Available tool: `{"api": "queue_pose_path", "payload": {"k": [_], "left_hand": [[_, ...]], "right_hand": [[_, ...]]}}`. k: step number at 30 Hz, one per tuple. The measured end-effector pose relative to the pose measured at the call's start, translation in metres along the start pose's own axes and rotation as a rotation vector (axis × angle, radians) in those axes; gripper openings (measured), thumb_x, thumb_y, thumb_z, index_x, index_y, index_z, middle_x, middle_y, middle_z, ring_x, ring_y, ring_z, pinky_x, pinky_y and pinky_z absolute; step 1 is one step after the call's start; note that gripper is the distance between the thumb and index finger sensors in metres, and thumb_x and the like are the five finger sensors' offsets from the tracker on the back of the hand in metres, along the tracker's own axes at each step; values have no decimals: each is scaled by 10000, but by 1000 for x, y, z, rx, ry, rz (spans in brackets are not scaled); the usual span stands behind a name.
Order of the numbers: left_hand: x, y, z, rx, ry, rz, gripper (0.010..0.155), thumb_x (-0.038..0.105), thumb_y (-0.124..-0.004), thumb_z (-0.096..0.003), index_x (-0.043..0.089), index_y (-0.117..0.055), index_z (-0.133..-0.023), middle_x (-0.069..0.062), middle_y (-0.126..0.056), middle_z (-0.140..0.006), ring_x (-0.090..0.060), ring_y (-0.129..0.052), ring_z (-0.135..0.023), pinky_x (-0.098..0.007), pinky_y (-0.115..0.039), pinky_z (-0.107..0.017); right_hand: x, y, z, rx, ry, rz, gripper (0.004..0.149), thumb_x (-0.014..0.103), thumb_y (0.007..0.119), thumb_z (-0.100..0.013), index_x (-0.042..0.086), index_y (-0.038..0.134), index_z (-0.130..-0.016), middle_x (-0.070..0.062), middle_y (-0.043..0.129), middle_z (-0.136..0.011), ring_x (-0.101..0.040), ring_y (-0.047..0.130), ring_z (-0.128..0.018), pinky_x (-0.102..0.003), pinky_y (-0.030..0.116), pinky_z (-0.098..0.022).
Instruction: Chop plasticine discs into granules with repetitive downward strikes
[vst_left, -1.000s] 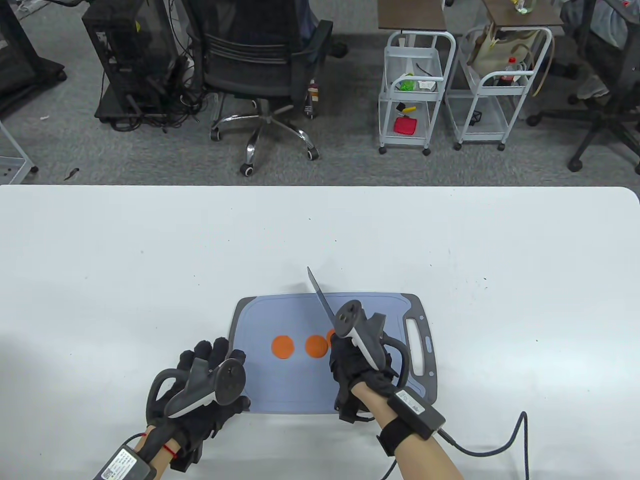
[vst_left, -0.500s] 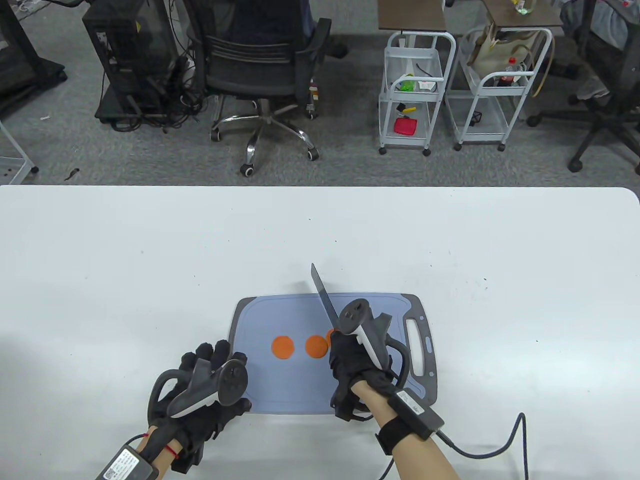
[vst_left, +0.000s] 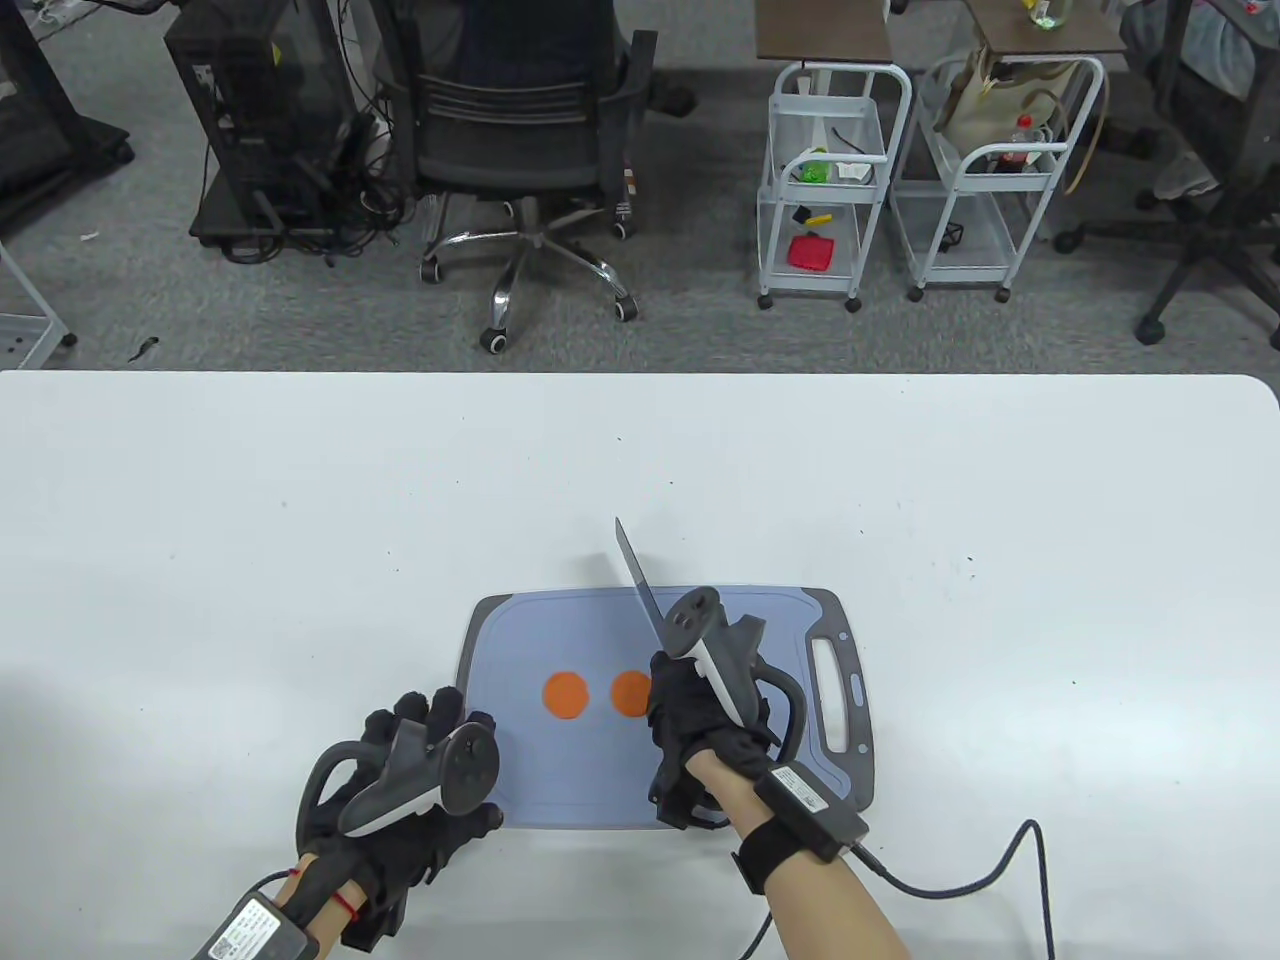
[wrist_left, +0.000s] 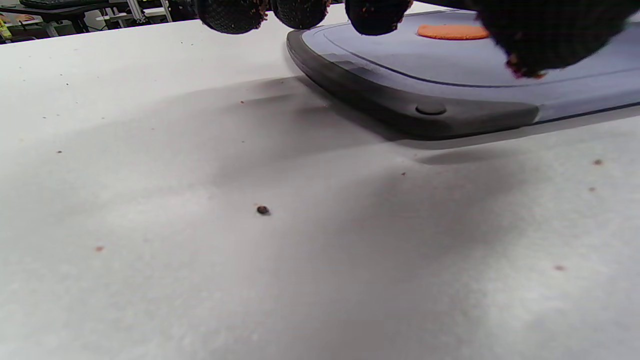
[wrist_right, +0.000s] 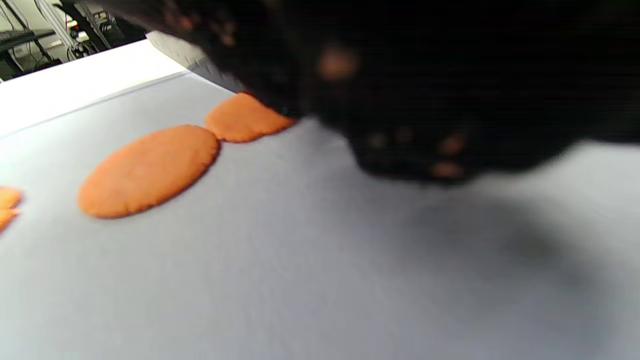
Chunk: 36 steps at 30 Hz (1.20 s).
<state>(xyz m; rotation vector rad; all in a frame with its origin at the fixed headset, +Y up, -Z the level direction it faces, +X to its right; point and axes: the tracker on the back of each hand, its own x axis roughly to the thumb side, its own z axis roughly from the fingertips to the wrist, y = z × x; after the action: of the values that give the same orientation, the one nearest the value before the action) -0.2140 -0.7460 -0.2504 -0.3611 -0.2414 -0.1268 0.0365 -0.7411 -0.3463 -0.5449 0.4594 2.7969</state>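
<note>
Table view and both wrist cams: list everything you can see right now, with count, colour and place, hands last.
Table: one, white, fills the foreground.
Board: one, blue-grey with dark rim, near centre of table.
Discs: three, orange, in a row on the board; the right one shows only in the right wrist view.
Knife: one, grey blade, raised over the board.
Chair: one, black, behind table.
Carts: two, white, back right.
Left hand: black glove, at the board's left edge.
Right hand: black glove, grips the knife.

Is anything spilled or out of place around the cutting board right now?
Only small things: orange and dark crumbs lie scattered on the white table beside the cutting board, and bits cling to the left hand's fingertips. The discs look whole.
</note>
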Motion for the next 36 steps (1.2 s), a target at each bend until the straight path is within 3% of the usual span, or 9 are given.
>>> {"api": "queue_pose_path", "payload": {"k": [4, 8, 11, 12, 17, 21, 26, 31, 36], "left_hand": [[-1, 1, 3, 8, -2, 10, 890, 661, -639, -315, 288, -460, -1102, -171, -377, -1236, -530, -488, -1092, -684, -420, -751], [-2, 0, 1, -8, 4, 5, 890, 661, -639, -315, 288, -458, -1102, -171, -374, -1236, -533, -486, -1091, -685, -418, -751], [0, -2, -1, -29, 0, -4, 892, 661, -638, -315, 286, -456, -1104, -173, -373, -1236, -533, -484, -1092, -685, -416, -752], [1, -2, -2, -32, -1, -7, 893, 661, -639, -315, 284, -456, -1104, -173, -372, -1236, -535, -482, -1091, -686, -415, -752], [4, -1, 2, -22, -13, -11, 890, 661, -638, -316, 288, -456, -1103, -173, -374, -1236, -533, -483, -1092, -685, -416, -752], [4, -1, 3, -15, -23, -8, 886, 661, -638, -315, 290, -464, -1101, -168, -382, -1235, -526, -488, -1094, -682, -420, -754], [4, -1, 2, -6, -18, -4, 886, 660, -639, -315, 289, -467, -1101, -171, -377, -1235, -529, -486, -1092, -682, -420, -753], [6, -3, 3, -26, -23, -9, 884, 660, -639, -315, 289, -471, -1100, -172, -378, -1234, -531, -486, -1091, -683, -421, -752], [7, -2, 5, -24, -28, -10, 883, 659, -640, -315, 289, -477, -1100, -172, -384, -1235, -532, -488, -1091, -684, -421, -752]], "right_hand": [[1, -21, -5, 198, 57, -17, 537, 511, 733, -491, 51, 791, -762, 15, 982, -358, -163, 1087, 4, -455, 951, -98], [-15, -15, 15, 190, 65, -38, 538, 506, 730, -496, 44, 786, -766, 8, 981, -364, -169, 1087, 6, -459, 949, -94], [-22, 5, 15, 2, -12, -72, 538, 523, 739, -484, 58, 788, -751, 28, 975, -350, -151, 1084, 19, -450, 955, -91], [-21, 7, 12, 3, -14, -78, 537, 521, 743, -487, 55, 791, -751, 26, 975, -347, -152, 1078, 22, -449, 951, -90], [-13, -6, 0, 125, 32, -32, 540, 520, 737, -485, 54, 791, -753, 23, 979, -352, -160, 1088, 11, -456, 953, -97], [-9, -20, 11, 214, 90, -18, 539, 507, 731, -498, 41, 786, -765, 6, 982, -364, -170, 1091, 0, -464, 949, -99], [-19, 8, 14, 3, 17, -89, 542, 521, 742, -487, 48, 788, -748, 22, 976, -342, -161, 1081, 22, -457, 951, -89], [8, 0, 6, -9, 17, 95, 539, 523, 731, -482, 58, 791, -748, 27, 977, -350, -159, 1089, 13, -455, 957, -97], [7, -21, 13, 192, 103, 42, 543, 511, 721, -498, 42, 785, -765, 7, 983, -365, -170, 1095, -4, -463, 953, -100]]}}
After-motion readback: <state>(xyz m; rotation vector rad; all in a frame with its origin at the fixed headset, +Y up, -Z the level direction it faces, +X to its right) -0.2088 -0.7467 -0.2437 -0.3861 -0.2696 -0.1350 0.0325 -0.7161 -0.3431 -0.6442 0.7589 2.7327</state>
